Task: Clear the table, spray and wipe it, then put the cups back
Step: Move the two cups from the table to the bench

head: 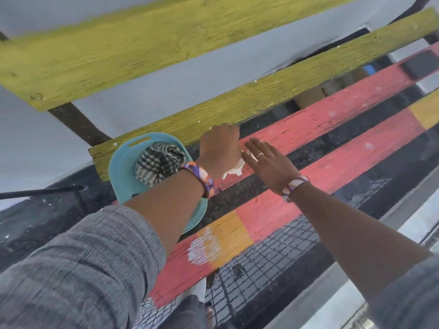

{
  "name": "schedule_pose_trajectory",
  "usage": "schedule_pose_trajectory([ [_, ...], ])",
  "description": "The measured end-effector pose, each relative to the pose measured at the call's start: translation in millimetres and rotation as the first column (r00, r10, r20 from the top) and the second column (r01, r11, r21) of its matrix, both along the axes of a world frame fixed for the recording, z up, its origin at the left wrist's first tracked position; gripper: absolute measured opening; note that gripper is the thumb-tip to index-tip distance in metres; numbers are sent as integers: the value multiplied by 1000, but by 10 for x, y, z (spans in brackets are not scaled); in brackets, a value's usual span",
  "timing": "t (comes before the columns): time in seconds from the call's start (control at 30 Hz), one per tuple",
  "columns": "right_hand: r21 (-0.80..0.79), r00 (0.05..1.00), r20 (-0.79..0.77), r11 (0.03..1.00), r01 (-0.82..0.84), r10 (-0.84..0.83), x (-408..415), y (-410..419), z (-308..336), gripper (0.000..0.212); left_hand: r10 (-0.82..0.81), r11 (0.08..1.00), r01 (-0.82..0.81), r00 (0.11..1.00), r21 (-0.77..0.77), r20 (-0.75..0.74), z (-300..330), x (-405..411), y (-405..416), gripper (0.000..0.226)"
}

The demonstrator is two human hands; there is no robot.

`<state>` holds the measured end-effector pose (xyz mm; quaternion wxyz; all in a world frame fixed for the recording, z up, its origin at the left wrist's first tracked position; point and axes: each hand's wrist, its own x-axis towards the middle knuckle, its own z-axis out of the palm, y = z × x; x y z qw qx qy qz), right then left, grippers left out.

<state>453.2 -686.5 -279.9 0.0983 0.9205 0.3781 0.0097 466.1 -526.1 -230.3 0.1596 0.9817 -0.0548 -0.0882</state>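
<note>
The table (320, 129) is made of painted wooden slats, red and orange with dark gaps between them. My left hand (221, 146) is curled over a white crumpled thing (234, 170) on a red slat; whether it is a cup or paper I cannot tell. My right hand (263, 162) lies flat beside it with its fingers straight, touching that white thing. A turquoise plastic basket (121, 167) sits at the table's left end, partly under my left forearm, and holds a black-and-white checked cloth (156, 165). No spray bottle shows.
Two yellow-green wooden planks (166, 32) of a bench run along the far side over a pale floor. A flat dark object (420, 64) lies on the far right end of a red slat. White smears (202, 248) mark the near orange patch. Black mesh (273, 255) shows below.
</note>
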Motion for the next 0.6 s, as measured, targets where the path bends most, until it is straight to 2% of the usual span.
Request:
schedule_pose_trajectory([
  [0.07,112,997,-45,992,-63,69,-122,140,64,53,63,997,-61,997,-52,37,159,-30,202,23],
  [0.1,199,992,-107,979,-39,61,-204,245,126,49,109,992,-105,993,-72,54,223,-48,331,24],
  [0.17,379,964,-264,920,95,9,-403,473,241,44,213,973,-205,974,-106,71,299,-98,592,25],
  [0.27,542,847,-531,763,352,-14,-795,825,311,59,350,929,-337,934,-150,68,310,-277,939,24],
  [0.33,529,742,-671,705,472,6,-1018,1011,264,73,409,900,-397,912,-179,37,258,-391,1077,23],
  [0.4,503,663,-749,657,561,8,-1137,1195,173,83,469,865,-459,883,-202,-2,197,-520,1190,21],
  [0.43,483,617,-787,603,635,-20,-1162,1293,147,84,498,846,-491,867,-209,-21,170,-578,1236,21],
  [0.53,419,473,-878,362,833,-72,-1139,1572,93,76,592,767,-584,804,-266,-59,139,-753,1326,21],
  [0.6,371,412,-908,304,878,-82,-1094,1710,56,59,676,669,-660,731,-341,-88,176,-870,1385,23],
])
